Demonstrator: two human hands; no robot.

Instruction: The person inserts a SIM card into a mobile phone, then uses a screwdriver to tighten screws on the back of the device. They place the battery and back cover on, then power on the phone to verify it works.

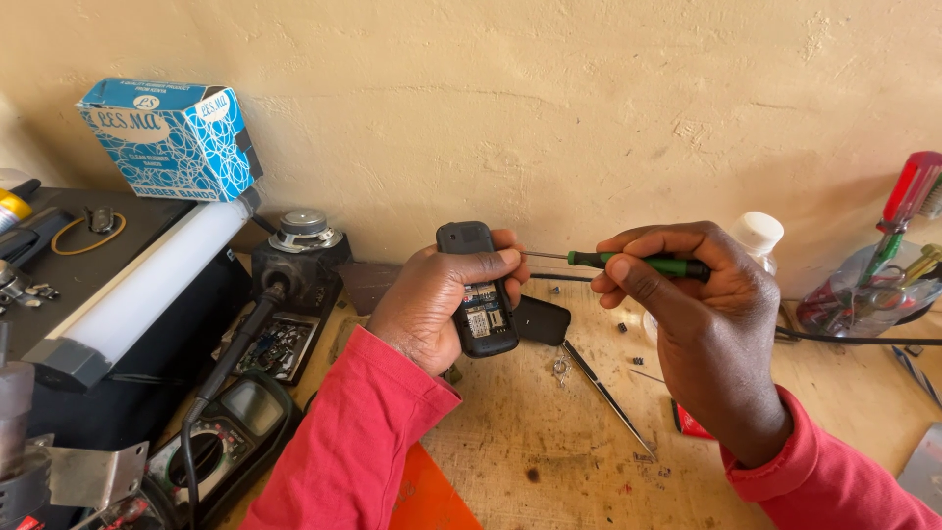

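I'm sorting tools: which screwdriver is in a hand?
The green-handled screwdriver, gripped by the right hand; the red-handled one stands in the clear container.

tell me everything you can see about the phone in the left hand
The phone is a small, dark bar-shaped handset, plastic by the look of it. Its back cover is off, so the lower half shows bare inner parts and a pale label, while the top end remains closed and dark. It is held upright above the bench, back toward the camera, gripped in the left hand with the fingers wrapped across its middle. The metal tip of the screwdriver, held in the right hand, reaches its right edge.
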